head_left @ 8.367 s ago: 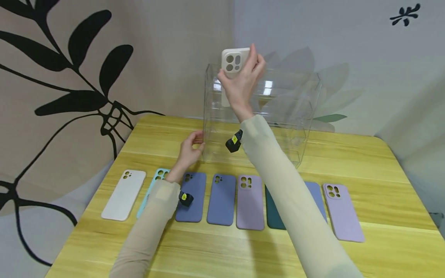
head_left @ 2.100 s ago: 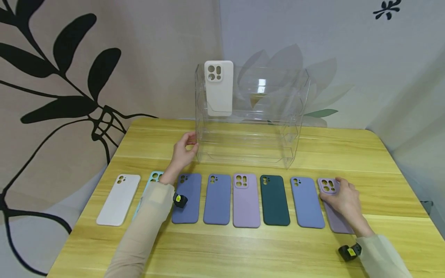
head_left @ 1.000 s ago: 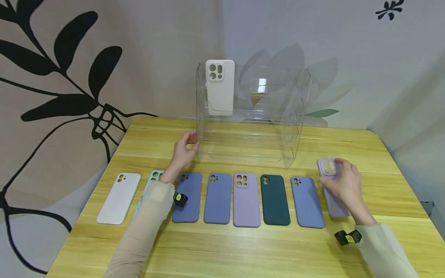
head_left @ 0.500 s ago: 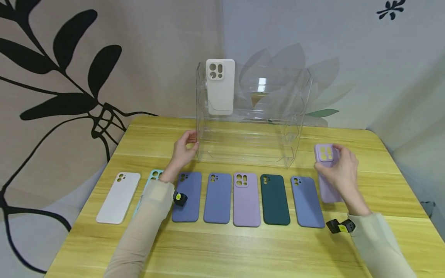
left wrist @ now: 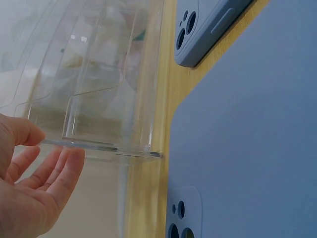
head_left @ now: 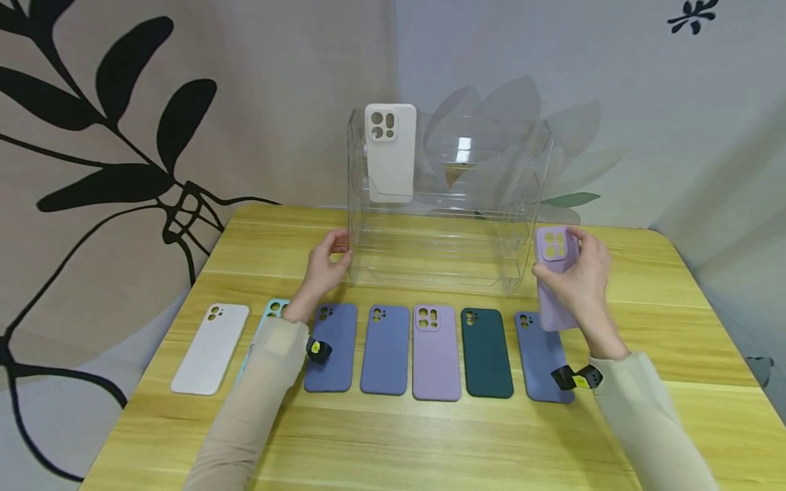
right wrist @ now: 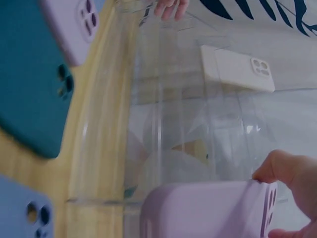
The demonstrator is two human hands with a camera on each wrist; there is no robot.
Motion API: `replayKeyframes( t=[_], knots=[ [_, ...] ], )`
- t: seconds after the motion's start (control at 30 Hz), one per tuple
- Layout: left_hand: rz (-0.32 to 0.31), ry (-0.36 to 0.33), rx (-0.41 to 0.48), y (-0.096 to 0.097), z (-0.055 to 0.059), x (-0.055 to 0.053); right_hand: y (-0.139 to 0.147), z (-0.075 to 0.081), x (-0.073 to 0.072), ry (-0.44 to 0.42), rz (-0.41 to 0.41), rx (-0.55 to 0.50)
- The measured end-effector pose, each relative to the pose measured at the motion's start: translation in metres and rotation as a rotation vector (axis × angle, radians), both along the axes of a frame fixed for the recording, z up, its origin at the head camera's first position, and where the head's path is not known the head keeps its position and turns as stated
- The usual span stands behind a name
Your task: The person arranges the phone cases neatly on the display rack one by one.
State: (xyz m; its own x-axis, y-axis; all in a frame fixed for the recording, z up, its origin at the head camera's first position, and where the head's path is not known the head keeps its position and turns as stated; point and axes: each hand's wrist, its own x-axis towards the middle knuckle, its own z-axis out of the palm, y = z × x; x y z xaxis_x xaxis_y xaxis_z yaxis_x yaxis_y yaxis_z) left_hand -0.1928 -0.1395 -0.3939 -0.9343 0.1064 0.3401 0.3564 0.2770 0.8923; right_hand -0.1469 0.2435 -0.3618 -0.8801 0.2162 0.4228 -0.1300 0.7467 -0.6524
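Observation:
My right hand [head_left: 577,279] holds a light purple phone case [head_left: 555,300] by its upper edges, lifted above the table beside the rack's right side. The right wrist view shows that purple case [right wrist: 198,210] large at the bottom, thumb at its camera end. My left hand [head_left: 325,266] pinches the left side panel of a clear acrylic display rack [head_left: 442,266]; in the left wrist view the thumb and fingers [left wrist: 67,171] are on either side of the panel edge. A cream phone case [head_left: 391,160] leans upright at the left of the rack's top tier.
A row of cases lies on the wooden table [head_left: 393,443]: white [head_left: 210,351], light blue [head_left: 274,308], several blue ones, purple [head_left: 436,361] and dark green [head_left: 487,354]. The rightmost blue case [head_left: 537,361] is partly covered by the right wrist's camera. A wall stands behind the rack.
Earlier my right hand set the cream case on the rack. It then took the rightmost purple case off the table and has carried it up and left. The left hand stays at the rack.

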Motion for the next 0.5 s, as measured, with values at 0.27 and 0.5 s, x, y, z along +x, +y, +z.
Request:
replayKeyframes(
  t=[0.27, 0.5],
  knots=[
    [-0.002, -0.012, -0.002, 0.000, 0.000, 0.000, -0.028, 0.017, -0.019, 0.092, 0.056, -0.047],
    [-0.003, -0.007, 0.005, 0.000, -0.001, 0.000, -0.056, 0.032, -0.039, 0.139, 0.085, -0.092]
  ],
)
